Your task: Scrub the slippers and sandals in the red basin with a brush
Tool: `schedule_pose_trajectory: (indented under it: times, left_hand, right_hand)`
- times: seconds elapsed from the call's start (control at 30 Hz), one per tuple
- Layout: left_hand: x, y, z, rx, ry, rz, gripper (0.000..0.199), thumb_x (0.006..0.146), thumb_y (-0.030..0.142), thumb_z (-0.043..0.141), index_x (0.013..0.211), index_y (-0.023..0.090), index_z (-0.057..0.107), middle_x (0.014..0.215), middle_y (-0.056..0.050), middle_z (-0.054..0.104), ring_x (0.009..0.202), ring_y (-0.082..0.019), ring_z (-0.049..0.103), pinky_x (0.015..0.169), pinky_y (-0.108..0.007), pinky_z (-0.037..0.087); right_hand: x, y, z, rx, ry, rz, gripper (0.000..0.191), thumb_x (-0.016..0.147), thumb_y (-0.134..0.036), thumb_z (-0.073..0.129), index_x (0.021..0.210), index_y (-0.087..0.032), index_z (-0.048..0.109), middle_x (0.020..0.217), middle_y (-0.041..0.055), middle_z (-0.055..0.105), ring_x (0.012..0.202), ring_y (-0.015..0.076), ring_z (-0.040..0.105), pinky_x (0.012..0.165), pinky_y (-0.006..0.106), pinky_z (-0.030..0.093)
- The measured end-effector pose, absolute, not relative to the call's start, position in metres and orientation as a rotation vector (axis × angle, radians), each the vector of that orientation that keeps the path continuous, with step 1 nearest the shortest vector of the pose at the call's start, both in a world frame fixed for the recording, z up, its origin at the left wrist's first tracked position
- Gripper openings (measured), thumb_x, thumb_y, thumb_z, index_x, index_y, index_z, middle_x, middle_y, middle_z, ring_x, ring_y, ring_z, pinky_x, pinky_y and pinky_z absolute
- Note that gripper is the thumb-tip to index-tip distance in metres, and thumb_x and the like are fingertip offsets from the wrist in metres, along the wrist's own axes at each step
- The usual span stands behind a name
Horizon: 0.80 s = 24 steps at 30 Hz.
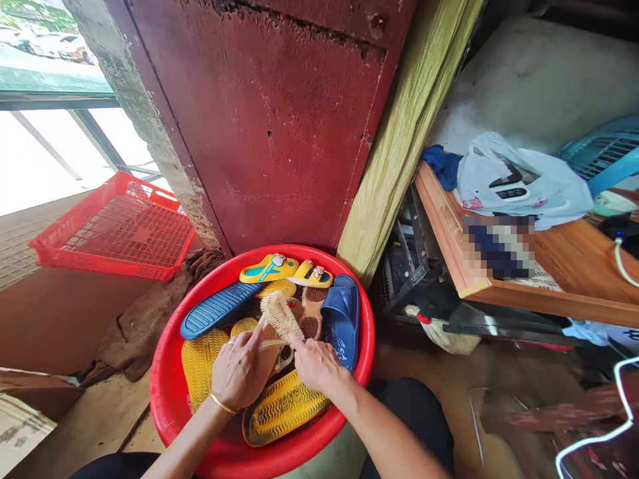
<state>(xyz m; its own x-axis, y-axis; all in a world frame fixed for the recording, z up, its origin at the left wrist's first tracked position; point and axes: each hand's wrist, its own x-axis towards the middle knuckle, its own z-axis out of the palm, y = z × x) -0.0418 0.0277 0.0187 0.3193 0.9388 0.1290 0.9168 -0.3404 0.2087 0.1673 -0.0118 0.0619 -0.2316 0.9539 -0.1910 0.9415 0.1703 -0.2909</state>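
Red plastic basin point(319, 256) sits between the person's knees, black trousers showing at both sides, and it's heaped with slippers. Over the middle of it, the left hand point(240, 370), a gold bangle point(222, 403) at its wrist, is curled closed around the pale wooden handle of a bristle scrubbing brush point(279, 316), holding it tilted with the bristles up. The right hand point(315, 364) is just beside it, its fingers point(295, 342) bent against the base of the brush, though I can't tell whether they're actually gripping it. Beneath the hands lie a yellow ribbed slipper point(282, 409) and a second yellow sole point(200, 364). Toward the far rim are a navy slipper point(218, 309), a blue slipper point(342, 319), a yellow-and-teal slide point(268, 269) and a small yellow slide point(310, 274). Behind the basin rises a rust-red metal panel point(249, 120), with an olive cloth point(404, 140) hanging along its right edge. To the left, a red plastic crate point(117, 229) leans near a crumpled burlap sack point(144, 319). To the right, a wooden shelf point(444, 229) holds a white plastic bag point(519, 183), and part of the shelf is blurred out.
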Motion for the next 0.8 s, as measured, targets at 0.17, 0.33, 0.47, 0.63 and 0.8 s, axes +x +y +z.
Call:
schedule_pose_trajectory:
  times: [0.17,0.33,0.47,0.63,0.8]
  left_hand:
    - [-0.039,0.020,0.021,2.630,1.747,0.295,0.041,0.091,0.016,0.041,0.122,0.019,0.068,0.109,-0.013,0.074,0.097,-0.029,0.066,0.089,-0.043,0.045]
    - [-0.040,0.023,0.021,2.683,1.728,0.365,0.045,0.090,0.023,0.047,0.131,0.020,0.064,0.112,-0.012,0.075,0.095,-0.028,0.067,0.084,-0.040,0.046]
    - [-0.049,0.031,0.018,2.683,1.742,0.378,0.050,0.089,0.015,0.042,0.134,0.019,0.064,0.114,-0.011,0.075,0.095,-0.028,0.067,0.081,-0.040,0.048]
    - [-0.068,0.040,0.008,2.433,1.747,0.636,0.049,0.086,0.022,0.044,0.128,0.017,0.068,0.118,-0.012,0.075,0.100,-0.027,0.069,0.089,-0.038,0.052]
    - [-0.086,0.045,0.012,1.832,1.909,0.737,0.045,0.089,0.038,0.045,0.120,0.021,0.072,0.111,-0.009,0.080,0.104,-0.028,0.072,0.089,-0.035,0.054]
  right_hand:
    - [0.176,-0.019,0.061,-1.778,-2.530,0.611,0.051,0.096,-0.026,0.042,0.146,-0.034,0.049,0.102,0.0074,0.076,0.090,0.0246,0.073,0.078,0.032,0.050]
    - [0.195,-0.001,0.058,-2.107,-2.342,0.513,0.059,0.097,-0.025,0.043,0.156,-0.026,0.037,0.109,0.0141,0.074,0.099,0.0278,0.071,0.084,0.035,0.049]
    - [0.198,0.010,0.058,-2.170,-2.151,0.595,0.062,0.099,-0.024,0.036,0.161,-0.025,0.027,0.116,0.0132,0.073,0.102,0.0265,0.071,0.085,0.034,0.050]
    - [0.181,-0.008,0.057,-2.022,-2.192,0.692,0.058,0.099,-0.025,0.035,0.157,-0.022,0.036,0.112,0.0126,0.076,0.100,0.0266,0.072,0.086,0.035,0.050]
    - [0.186,-0.033,0.067,-1.793,-2.264,0.836,0.056,0.094,-0.025,0.043,0.149,-0.031,0.049,0.109,0.0066,0.077,0.097,0.0254,0.074,0.085,0.033,0.051]
